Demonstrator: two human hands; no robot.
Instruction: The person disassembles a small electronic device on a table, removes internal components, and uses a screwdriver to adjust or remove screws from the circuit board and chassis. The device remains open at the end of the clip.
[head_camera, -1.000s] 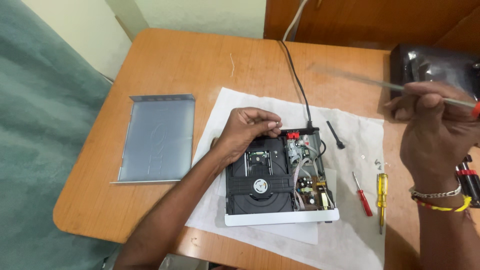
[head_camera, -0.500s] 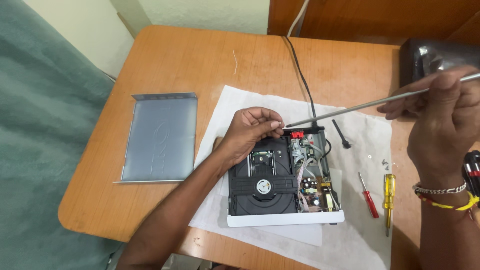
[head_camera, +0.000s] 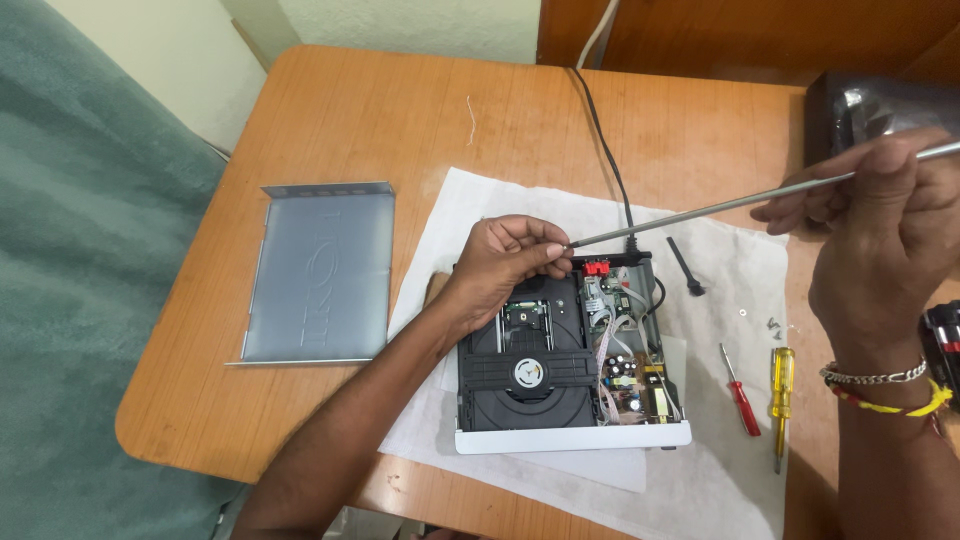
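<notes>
Both hands (head_camera: 505, 262) closed on screwdriver (head_camera: 720, 207).

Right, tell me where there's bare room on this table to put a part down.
Bare wood lies along the table far edge, beyond the grey metal cover and white cloth. The near-left corner below the cover is free too. It is crowded right of the opened player, around both screwdrivers.

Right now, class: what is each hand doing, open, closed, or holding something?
Left hand: fingers pinched on the tip of the long metal rod.
Right hand: closed around the same rod's far end.
</notes>
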